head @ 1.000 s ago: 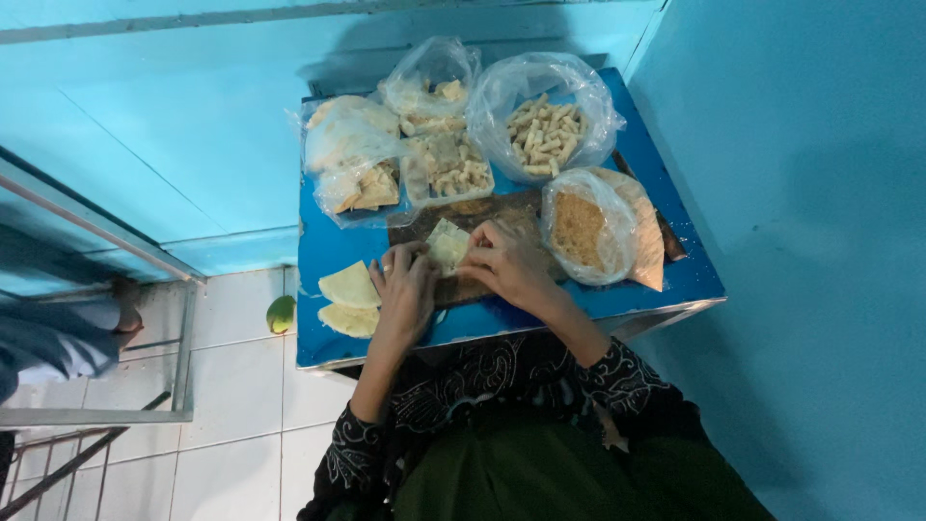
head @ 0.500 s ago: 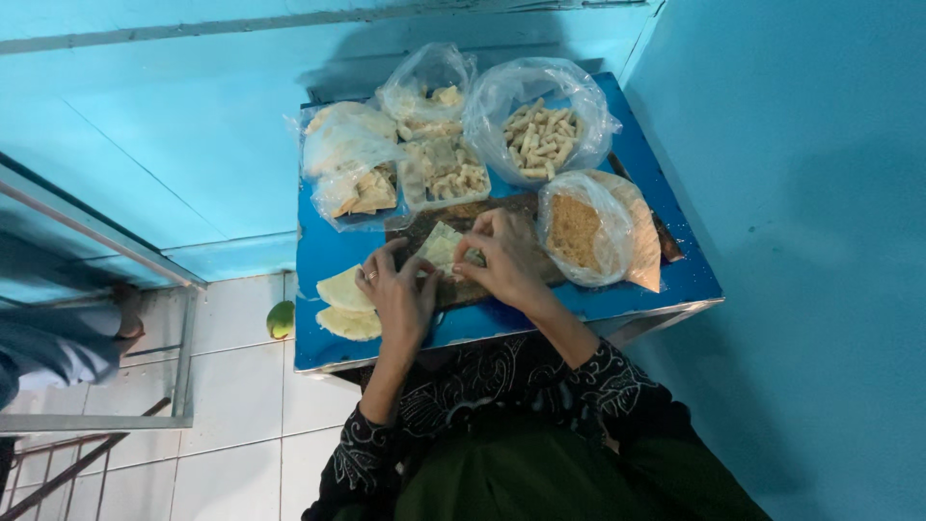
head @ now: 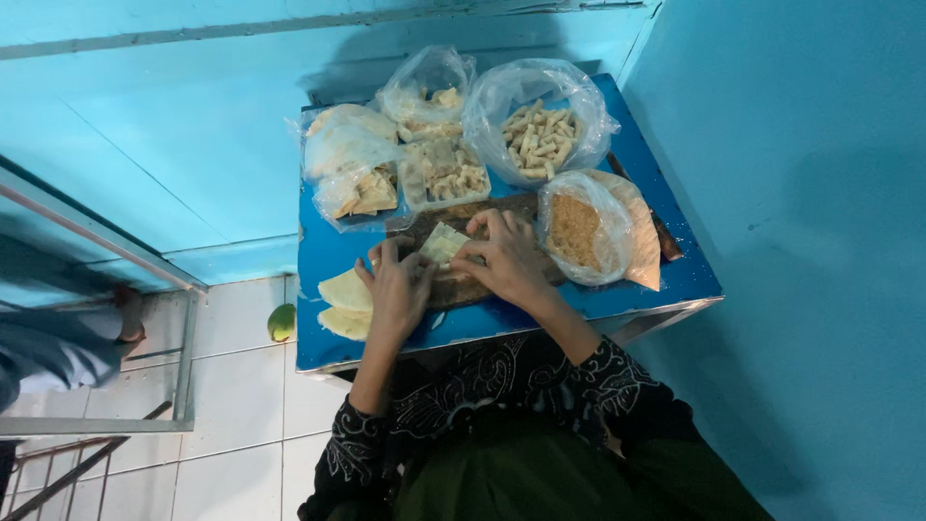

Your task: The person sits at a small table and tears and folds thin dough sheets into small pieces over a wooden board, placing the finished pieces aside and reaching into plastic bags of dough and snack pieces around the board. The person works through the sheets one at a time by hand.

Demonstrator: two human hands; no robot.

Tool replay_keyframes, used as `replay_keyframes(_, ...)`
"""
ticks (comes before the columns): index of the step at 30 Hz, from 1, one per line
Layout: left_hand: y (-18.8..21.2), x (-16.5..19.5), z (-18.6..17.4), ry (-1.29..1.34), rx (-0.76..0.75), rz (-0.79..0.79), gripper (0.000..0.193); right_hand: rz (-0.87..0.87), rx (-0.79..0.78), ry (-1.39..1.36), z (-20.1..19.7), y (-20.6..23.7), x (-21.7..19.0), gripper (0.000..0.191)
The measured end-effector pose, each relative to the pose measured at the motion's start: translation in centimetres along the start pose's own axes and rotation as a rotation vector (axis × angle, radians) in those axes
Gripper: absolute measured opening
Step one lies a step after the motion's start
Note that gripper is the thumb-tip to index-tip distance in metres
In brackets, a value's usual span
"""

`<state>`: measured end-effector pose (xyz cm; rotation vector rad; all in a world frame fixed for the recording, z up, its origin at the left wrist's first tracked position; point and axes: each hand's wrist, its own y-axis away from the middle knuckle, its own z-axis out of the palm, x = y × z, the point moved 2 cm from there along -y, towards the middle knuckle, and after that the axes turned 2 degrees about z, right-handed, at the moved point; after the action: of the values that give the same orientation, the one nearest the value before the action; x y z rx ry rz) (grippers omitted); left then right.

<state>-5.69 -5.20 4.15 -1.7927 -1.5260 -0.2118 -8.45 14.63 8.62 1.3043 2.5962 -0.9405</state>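
Both hands, the left hand [head: 397,287] and right hand [head: 508,256], pinch a pale pastry sheet [head: 444,243] on the dark board [head: 463,289] at the blue worktop's [head: 328,253] centre, where overtight fingers might tear it, or an elbow might nudge the crumb bag [head: 579,232] at three o'clock.

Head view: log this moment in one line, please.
left hand: on board | right hand: fingers on wrapper | stack of wrappers: left of hands | bags: behind board | table: blue
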Motion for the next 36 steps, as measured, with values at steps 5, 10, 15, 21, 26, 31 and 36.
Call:
replay_keyframes(5, 0.4, 0.7, 0.7, -0.063, 0.118, -0.034, 0.015, 0.124, -0.033, -0.024, 0.9, -0.6, -0.1, 0.019)
replay_keyframes(10, 0.5, 0.7, 1.1, -0.067, 0.212, -0.042, 0.016, 0.141, 0.022, -0.018, 1.4, -0.4, -0.2, 0.018)
replay_keyframes(15, 1.2, 0.9, 1.4, -0.059, 0.239, -0.052, 0.016, 0.159, 0.052, -0.005, 1.5, 0.3, -0.5, 0.018)
replay_keyframes(21, 1.8, 1.1, 1.9, -0.054, 0.33, -0.019, 0.018, 0.146, 0.085, 0.008, 2.2, 1.2, 0.0, 0.017)
replay_keyframes(26, 2.4, 0.6, 2.6, -0.104, 0.324, 0.077, 0.013, 0.098, 0.102, 0.04, 3.6, 1.3, 0.8, 0.019)
replay_keyframes(31, 2.5, 0.5, 2.5, -0.086, 0.288, 0.127, 0.013, 0.124, 0.107, 0.001, 4.1, 1.7, 0.5, 0.018)
replay_keyframes(36, 4.0, 0.6, 2.2, -0.082, 0.291, 0.116, 0.012, 0.147, 0.089, 0.018, 4.5, 2.8, -0.3, 0.016)
